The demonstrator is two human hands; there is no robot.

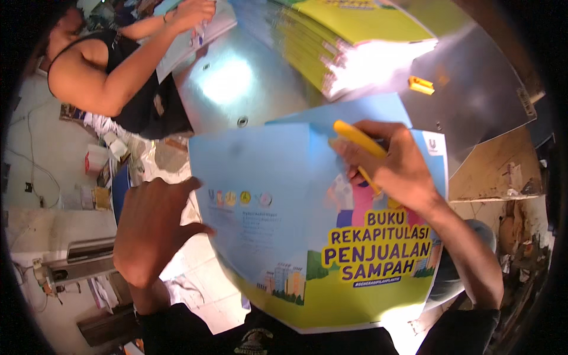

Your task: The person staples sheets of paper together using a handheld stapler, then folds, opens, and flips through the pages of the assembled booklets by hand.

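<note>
A wide printed booklet cover [260, 154], blue above and green below, lies opened out in front of me with its lower edge near my chest. My right hand [393, 160] is over its right half, closed around a slim yellow tool [361, 139] with a rounded end. A thin yellow part pokes out below the fingers; the tool's exact kind is unclear. At the cover's left edge, my left hand [157, 222] has thumb and fingers apart, their tips at the edge. Another blue sheet [355, 112] shows behind the cover.
A thick stack of green booklets [367, 26] stands on the shiny metal table [219, 106]. Right of it lies a small yellow object [421, 84]. Across the table at left, another person [89, 77] handles a pale sheet [210, 29]. A metal frame [77, 266] stands at lower left.
</note>
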